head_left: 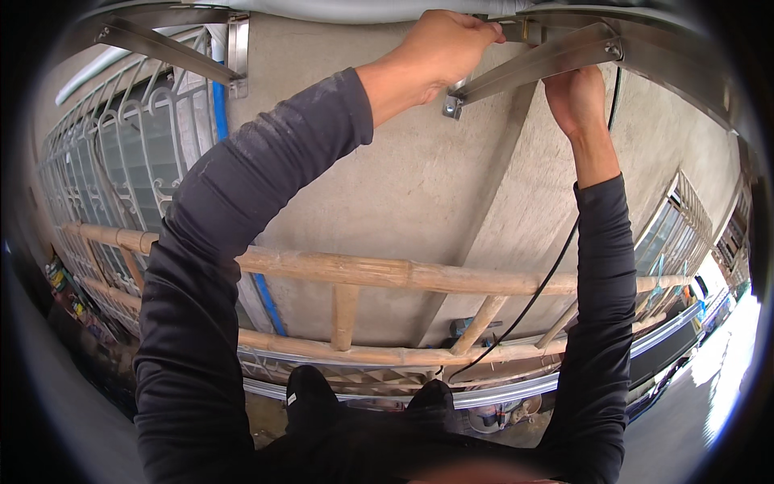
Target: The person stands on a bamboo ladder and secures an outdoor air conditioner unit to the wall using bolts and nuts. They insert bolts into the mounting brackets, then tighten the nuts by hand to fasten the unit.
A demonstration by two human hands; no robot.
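Silvery straight metal brace [538,66] seems stiff, slick; best held edgewise; left hand [447,55] pinches small grey metal piece [522,32]; right hand [579,105]: cannot tell.

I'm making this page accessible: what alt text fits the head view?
A person's left hand and right hand are raised to a metal bracket at a beige wall, the right partly hidden behind the metal. Below, a bamboo frame runs across the view, with a barred window at left.
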